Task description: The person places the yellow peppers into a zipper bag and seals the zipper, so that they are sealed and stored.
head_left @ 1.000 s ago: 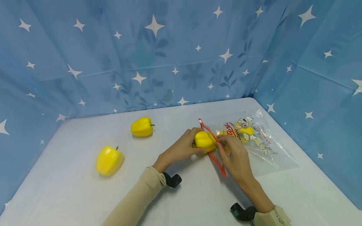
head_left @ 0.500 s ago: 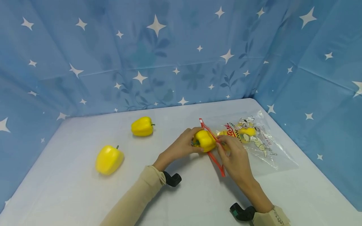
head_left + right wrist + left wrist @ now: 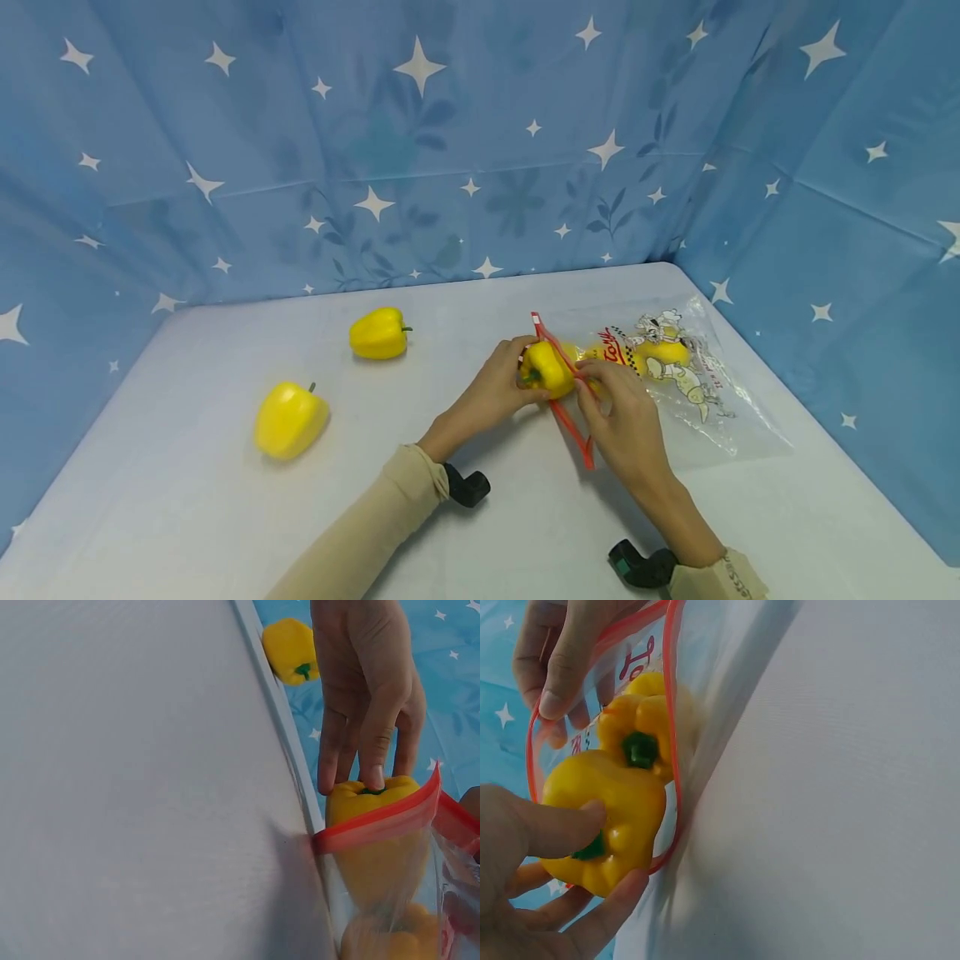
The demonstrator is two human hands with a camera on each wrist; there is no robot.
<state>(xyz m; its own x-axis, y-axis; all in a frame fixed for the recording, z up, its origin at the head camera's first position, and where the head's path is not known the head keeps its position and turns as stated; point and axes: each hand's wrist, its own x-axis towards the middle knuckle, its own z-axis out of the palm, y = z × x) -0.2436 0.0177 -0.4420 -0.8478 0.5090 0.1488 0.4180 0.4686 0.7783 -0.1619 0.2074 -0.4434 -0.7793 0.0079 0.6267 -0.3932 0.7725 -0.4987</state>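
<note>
In the head view my left hand point(image 3: 495, 387) grips a yellow bell pepper point(image 3: 549, 369) at its stem end. The pepper's far end is inside the mouth of a clear plastic zip bag point(image 3: 572, 423) with a red rim. My right hand point(image 3: 624, 417) pinches the upper red rim and keeps the mouth apart. Seen from the left wrist, thumb and fingers spread round the pepper's green stem, and another yellow pepper point(image 3: 641, 716) lies deeper in the bag. The right wrist view shows the held pepper point(image 3: 379, 862) through the plastic, its base close to the pepper inside.
Two more yellow bell peppers lie on the white table point(image 3: 187, 500) to the left: one nearer point(image 3: 291, 421), one farther back point(image 3: 378, 333). A blue star-patterned curtain point(image 3: 450, 150) hangs behind and along the right side. The bag's printed body stretches toward the right table edge.
My left hand has moved slightly right, pushing the pepper farther into the bag mouth. Yellow peppers inside the bag have shifted a little right. The right hand stays almost still on the rim.
</note>
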